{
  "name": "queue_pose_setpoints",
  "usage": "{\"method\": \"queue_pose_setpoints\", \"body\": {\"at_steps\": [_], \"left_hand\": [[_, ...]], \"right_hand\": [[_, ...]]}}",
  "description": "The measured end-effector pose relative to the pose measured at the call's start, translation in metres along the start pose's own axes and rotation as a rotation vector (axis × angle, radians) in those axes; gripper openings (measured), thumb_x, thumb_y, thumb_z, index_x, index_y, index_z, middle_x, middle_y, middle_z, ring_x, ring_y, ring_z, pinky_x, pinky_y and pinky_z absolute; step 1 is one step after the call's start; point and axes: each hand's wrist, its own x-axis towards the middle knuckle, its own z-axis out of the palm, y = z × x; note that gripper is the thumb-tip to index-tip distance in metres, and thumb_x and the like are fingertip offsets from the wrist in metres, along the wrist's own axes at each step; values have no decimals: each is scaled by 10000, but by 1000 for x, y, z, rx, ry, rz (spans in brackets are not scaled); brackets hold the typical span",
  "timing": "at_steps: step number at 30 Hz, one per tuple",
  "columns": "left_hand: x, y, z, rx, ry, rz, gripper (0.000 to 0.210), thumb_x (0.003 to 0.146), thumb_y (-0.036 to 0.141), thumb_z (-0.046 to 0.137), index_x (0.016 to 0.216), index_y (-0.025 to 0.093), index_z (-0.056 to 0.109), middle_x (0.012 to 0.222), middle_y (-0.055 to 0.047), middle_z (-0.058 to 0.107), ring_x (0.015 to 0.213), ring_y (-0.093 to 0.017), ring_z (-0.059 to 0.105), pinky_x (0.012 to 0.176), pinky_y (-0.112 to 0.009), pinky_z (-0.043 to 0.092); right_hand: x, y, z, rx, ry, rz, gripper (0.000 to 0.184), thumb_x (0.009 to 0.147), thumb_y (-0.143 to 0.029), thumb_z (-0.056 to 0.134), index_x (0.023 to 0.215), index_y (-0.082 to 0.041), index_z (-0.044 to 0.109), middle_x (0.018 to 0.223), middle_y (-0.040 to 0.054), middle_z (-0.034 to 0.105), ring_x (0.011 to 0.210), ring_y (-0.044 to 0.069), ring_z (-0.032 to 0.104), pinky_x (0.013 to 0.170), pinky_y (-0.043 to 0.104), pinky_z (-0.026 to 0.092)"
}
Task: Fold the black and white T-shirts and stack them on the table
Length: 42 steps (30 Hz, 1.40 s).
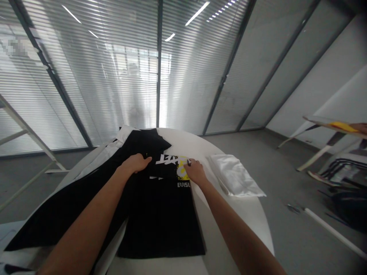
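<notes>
A black printed T-shirt (160, 221) lies partly folded on a white round table (246, 225), with white and yellow graphics and lettering on its upper part. My left hand (137, 163) is closed on the cloth at the left of the print. At the print's right edge, my right hand (196, 171) pinches the fabric over the yellow patch, hiding some letters. Another long black garment (71, 200) spreads out to the left, beneath my left forearm. Right of my right hand is a folded white satiny cloth (236, 175), apart from my fingers.
Glass partitions with blinds (129, 84) stand behind the table. A white metal frame (28, 133) is at the left. To the right are another table (329, 123) with something yellow on it, a black chair (346, 168) and a white pole (332, 231) on the grey floor.
</notes>
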Motion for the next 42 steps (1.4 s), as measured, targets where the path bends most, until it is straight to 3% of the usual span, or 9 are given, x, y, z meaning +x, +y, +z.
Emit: {"method": "queue_pose_setpoints", "body": {"at_steps": [3, 6, 11, 17, 24, 27, 33, 37, 42], "left_hand": [[-16, -2, 4, -37, -128, 11, 643, 813, 704, 363, 712, 145, 664, 606, -148, 666, 553, -280, 658, 588, -362, 476], [-31, -2, 14, -22, -165, 3, 641, 808, 704, 379, 727, 136, 667, 656, -156, 688, 538, -258, 653, 549, -335, 464], [-43, -5, 23, 86, -72, 83, 639, 743, 710, 484, 889, 125, 695, 925, -200, 720, 809, -311, 694, 650, -328, 474], [-38, -8, 27, -115, -67, 334, 373, 718, 492, 643, 908, 175, 693, 986, -92, 726, 906, -275, 672, 743, -307, 481], [-21, -6, 45, -361, 58, 415, 317, 772, 439, 622, 941, 170, 632, 930, -54, 689, 872, -229, 649, 755, -302, 478], [-25, -3, 44, -325, 106, 334, 367, 800, 450, 599, 1041, 175, 580, 874, -43, 670, 767, -201, 649, 676, -282, 474], [-44, -3, 15, -129, -329, 137, 480, 788, 569, 569, 994, 136, 566, 717, -85, 663, 459, -199, 610, 404, -278, 441], [-54, -7, -3, -51, -560, 83, 380, 769, 527, 606, 733, 149, 582, 728, -116, 690, 468, -190, 625, 411, -268, 472], [-67, -5, -14, 4, -841, 43, 333, 725, 471, 670, 645, 155, 598, 740, -143, 724, 512, -209, 657, 428, -262, 488]], "right_hand": [[-15, -3, -2, 91, -60, 21, 428, 887, -339, 430, 1224, -114, 567, 1131, 172, 642, 1069, 267, 591, 905, 333, 417], [-31, -8, -2, 114, -48, 26, 451, 875, -341, 456, 1243, -97, 551, 1170, 182, 621, 1103, 262, 579, 910, 314, 415], [-43, -9, -1, 145, -22, 69, 501, 859, -373, 506, 1277, -98, 525, 1170, 172, 621, 1120, 261, 577, 924, 308, 409], [-29, 5, 5, 322, -14, 67, 509, 765, -449, 621, 1188, -168, 592, 1091, 115, 677, 1006, 256, 636, 860, 333, 453], [-14, 22, 21, 663, 214, 60, 681, 705, -355, 651, 1338, -203, 450, 962, 38, 667, 777, 189, 645, 739, 317, 490], [-11, 26, 22, 648, 296, -4, 559, 744, -350, 601, 1276, -216, 499, 964, 35, 647, 747, 178, 622, 742, 321, 485], [-16, 24, 17, 336, 307, -107, 250, 816, -287, 521, 1017, -193, 637, 985, 75, 631, 932, 209, 589, 890, 336, 435], [-24, 17, 12, 223, 222, -142, 244, 852, -264, 511, 1050, -190, 633, 1010, 86, 647, 951, 211, 600, 891, 323, 427], [-24, 16, 6, 310, 188, -31, 246, 864, -290, 531, 1045, -177, 653, 1025, 76, 673, 965, 199, 612, 890, 303, 428]]}}
